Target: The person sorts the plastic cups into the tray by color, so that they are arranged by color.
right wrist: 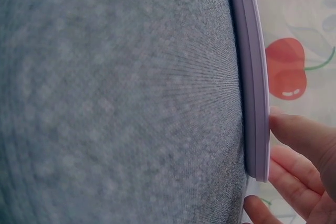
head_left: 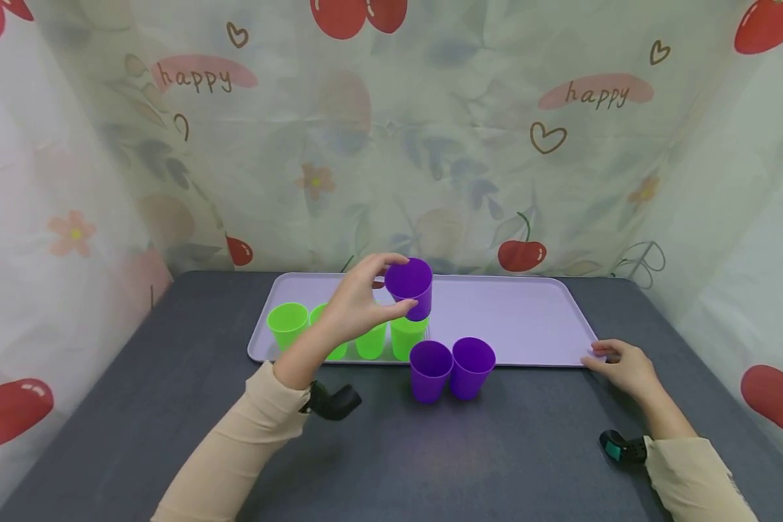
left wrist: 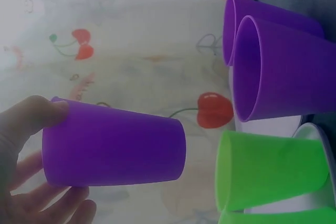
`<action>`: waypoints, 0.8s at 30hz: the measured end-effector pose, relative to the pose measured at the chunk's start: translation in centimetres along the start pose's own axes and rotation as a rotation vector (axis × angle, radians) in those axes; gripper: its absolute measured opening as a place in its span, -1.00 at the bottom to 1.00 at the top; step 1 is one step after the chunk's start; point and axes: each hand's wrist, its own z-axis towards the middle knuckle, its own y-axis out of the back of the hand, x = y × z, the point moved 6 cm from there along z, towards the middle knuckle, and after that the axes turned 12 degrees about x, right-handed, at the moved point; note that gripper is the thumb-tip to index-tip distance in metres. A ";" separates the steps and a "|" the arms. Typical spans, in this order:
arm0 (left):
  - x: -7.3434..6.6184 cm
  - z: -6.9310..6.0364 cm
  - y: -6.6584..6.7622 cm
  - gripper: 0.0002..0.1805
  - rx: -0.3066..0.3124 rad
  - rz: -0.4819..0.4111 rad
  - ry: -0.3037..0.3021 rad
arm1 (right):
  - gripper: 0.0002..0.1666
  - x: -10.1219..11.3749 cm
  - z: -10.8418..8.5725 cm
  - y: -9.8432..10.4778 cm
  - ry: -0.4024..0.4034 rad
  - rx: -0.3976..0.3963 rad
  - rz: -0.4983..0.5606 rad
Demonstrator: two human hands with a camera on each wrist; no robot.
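My left hand (head_left: 359,301) holds a purple cup (head_left: 409,286) by its rim, raised above the tray; in the left wrist view the thumb and fingers grip the cup (left wrist: 113,145) at its wide end. Two more purple cups (head_left: 430,371) (head_left: 472,368) stand side by side on the table at the tray's front edge. Several green cups (head_left: 287,325) stand in a row along the front left of the lilac tray (head_left: 509,319). My right hand (head_left: 628,371) touches the tray's front right corner, fingers bent around its edge, as the right wrist view shows at the tray rim (right wrist: 256,87).
A dark grey table (head_left: 496,457) lies under the tray. Behind and at both sides hangs a patterned curtain (head_left: 391,145) with cherries, hearts and lettering. A black device is strapped to each wrist.
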 end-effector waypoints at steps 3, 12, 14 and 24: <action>0.2 1.0 -0.7 -0.40 0.000 -0.014 -0.006 | -0.41 0.1 0.0 0.0 0.003 0.002 0.000; 0.9 3.8 -3.6 -0.39 0.075 -0.005 0.013 | -0.40 0.0 0.0 0.0 0.011 0.002 -0.001; 1.2 4.3 -4.2 -0.38 0.098 0.012 0.022 | -0.40 0.0 0.0 0.0 0.013 0.001 0.000; 2.7 6.0 -6.6 -0.38 0.233 0.133 0.045 | -0.40 0.0 0.0 0.0 0.014 0.000 -0.004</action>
